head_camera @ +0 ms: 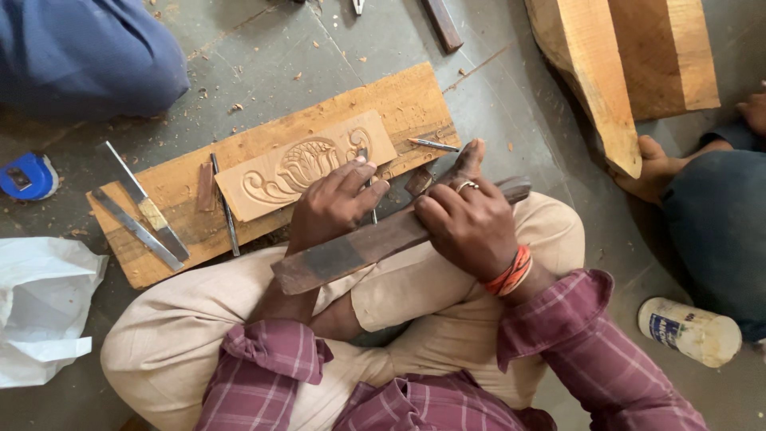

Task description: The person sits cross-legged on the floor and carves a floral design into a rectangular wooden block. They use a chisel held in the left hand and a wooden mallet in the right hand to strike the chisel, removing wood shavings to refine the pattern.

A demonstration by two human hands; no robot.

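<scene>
A thin chisel (369,187) is gripped by the left hand (331,206) against the carved panel (303,165); a dark wooden bar (375,243) is grasped by the right hand (471,223).

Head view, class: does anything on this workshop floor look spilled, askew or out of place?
Pale wood chips are scattered across the grey stone floor beside the long wooden backing board, and a white cylindrical container lies tipped on its side.

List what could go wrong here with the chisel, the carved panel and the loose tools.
The left hand steadies a chisel on the carved panel, so a slip could gouge the relief or nick its fingers. Loose chisels lie on the board's edge and might roll off toward the legs.
</scene>
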